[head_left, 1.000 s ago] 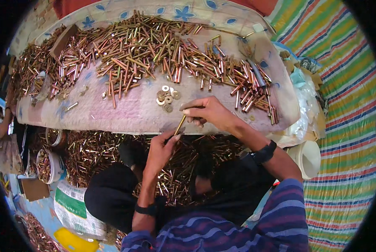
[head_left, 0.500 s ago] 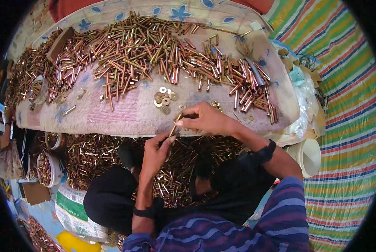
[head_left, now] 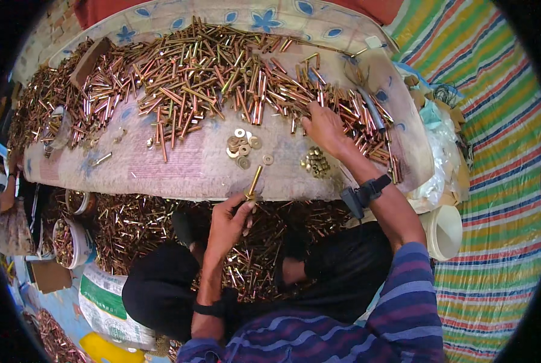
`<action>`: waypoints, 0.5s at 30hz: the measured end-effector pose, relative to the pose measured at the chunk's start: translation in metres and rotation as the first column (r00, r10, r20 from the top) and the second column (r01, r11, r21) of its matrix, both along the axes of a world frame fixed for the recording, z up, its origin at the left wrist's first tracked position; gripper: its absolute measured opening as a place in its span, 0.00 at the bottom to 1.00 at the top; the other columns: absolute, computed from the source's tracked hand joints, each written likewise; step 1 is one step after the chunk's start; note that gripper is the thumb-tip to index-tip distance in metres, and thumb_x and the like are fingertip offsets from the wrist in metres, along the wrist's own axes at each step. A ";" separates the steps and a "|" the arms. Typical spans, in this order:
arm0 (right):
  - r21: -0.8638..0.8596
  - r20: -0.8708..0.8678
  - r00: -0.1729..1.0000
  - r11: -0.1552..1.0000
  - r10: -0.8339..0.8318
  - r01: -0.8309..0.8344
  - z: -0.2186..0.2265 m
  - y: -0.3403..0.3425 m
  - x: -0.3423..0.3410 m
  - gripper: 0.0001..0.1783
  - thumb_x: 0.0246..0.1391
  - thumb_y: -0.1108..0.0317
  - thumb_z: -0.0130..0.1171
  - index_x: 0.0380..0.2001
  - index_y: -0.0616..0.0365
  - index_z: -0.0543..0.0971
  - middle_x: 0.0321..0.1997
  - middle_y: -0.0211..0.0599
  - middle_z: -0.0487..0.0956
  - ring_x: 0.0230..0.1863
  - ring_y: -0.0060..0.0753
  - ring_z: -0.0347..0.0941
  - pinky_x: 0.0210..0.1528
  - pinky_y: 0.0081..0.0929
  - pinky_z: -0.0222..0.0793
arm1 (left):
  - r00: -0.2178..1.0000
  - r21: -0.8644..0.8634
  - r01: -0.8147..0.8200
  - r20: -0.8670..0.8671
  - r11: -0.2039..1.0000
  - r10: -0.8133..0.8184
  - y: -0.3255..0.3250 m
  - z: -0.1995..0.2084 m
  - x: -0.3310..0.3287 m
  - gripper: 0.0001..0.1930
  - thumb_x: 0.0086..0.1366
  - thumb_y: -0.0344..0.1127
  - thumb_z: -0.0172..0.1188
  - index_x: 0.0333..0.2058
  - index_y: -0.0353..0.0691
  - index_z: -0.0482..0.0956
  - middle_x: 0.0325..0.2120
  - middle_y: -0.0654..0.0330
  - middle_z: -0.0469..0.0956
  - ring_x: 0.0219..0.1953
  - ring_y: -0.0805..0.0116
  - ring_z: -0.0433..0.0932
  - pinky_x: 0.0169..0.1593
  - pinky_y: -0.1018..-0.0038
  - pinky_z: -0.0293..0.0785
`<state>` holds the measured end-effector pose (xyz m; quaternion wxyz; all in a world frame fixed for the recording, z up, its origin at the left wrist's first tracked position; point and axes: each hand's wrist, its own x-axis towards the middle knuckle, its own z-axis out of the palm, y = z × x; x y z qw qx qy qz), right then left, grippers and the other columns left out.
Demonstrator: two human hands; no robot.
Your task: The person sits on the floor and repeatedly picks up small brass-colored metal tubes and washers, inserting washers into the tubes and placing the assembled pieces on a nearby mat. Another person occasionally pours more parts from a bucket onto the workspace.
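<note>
My left hand (head_left: 229, 221) is closed at the front edge of the padded surface, pinching a brassy bolt (head_left: 256, 178) that points up and slightly right. A wider ring or head shows at the bolt's lower end, beside the fingertips. My right hand (head_left: 328, 130) reaches over the lower edge of the big pile of metal bolts or tubes (head_left: 192, 75), its fingers bent down among them. Its fingertips are hidden, so I cannot tell whether it grips one. Between the hands lie flat round washers (head_left: 244, 149) and a cluster of small brassy nuts (head_left: 316, 162).
More metal pieces (head_left: 137, 230) fill the space below the edge, around my legs. A white bucket (head_left: 444, 233) stands right; another tub (head_left: 71, 244) with small parts stands left. A wooden block (head_left: 90, 62) lies in the pile. At far left another person's arm (head_left: 8, 193) shows.
My right hand has left the bolt and moved up and right to the pile, uncovering the nuts. My left hand keeps the bolt, now more upright.
</note>
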<state>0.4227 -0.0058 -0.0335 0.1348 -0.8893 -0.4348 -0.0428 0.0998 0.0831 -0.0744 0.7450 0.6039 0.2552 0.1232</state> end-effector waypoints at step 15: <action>0.216 -0.435 0.900 0.973 0.026 0.076 0.035 -0.023 -0.020 0.18 0.56 0.62 0.61 0.35 0.71 0.81 0.29 0.54 0.83 0.27 0.42 0.83 0.32 0.39 0.78 | 0.993 0.041 0.077 -0.094 0.996 -0.073 -0.005 0.012 0.004 0.10 0.72 0.34 0.56 0.43 0.35 0.82 0.16 0.68 0.70 0.17 0.82 0.66 0.21 0.79 0.61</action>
